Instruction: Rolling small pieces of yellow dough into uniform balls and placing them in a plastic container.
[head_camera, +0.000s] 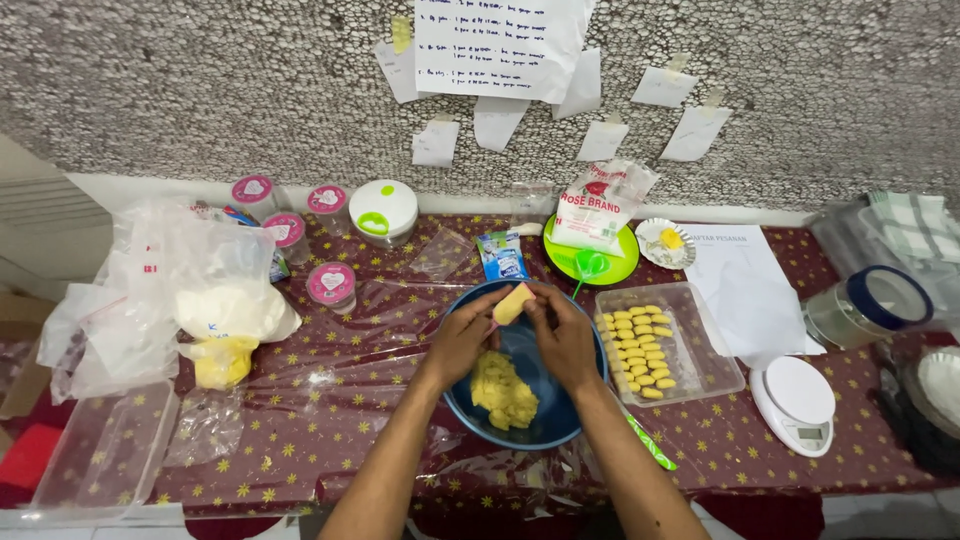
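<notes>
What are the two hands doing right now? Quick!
Left hand: closed on one end of the pale yellow block, over the blue bowl.
Right hand: closed on the same block's other side.

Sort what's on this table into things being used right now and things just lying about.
In use: left hand and right hand holding a pale yellow block; blue bowl with yellow dough; clear tray of shaped yellow pieces.

Lying about: kitchen scale, pink-lidded jars, flour bags, wall notes.
</notes>
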